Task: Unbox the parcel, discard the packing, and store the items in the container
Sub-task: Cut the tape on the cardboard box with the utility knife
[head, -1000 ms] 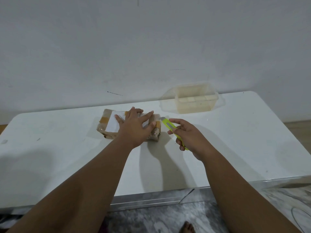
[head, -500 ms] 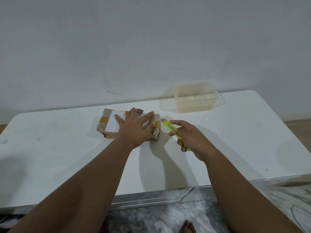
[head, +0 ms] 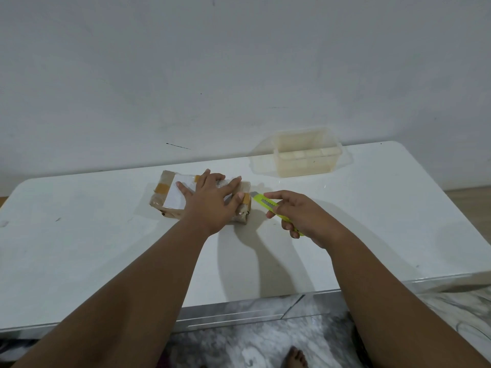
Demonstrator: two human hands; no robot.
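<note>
I count one parcel (head: 170, 192) on my table (head: 79, 248), one yellow-green utility knife (head: 265, 205) and one clear plastic container (head: 305, 155). Two hands show: left hand (head: 212, 205), right hand (head: 305, 216). Orange tape patches on the parcel: three that I can see (others may be covered).

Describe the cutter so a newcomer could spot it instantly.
On the white table, look just right of the taped parcel that the left hand presses flat. The cutter is in the right hand: the only bright yellow-green thing here.
</note>
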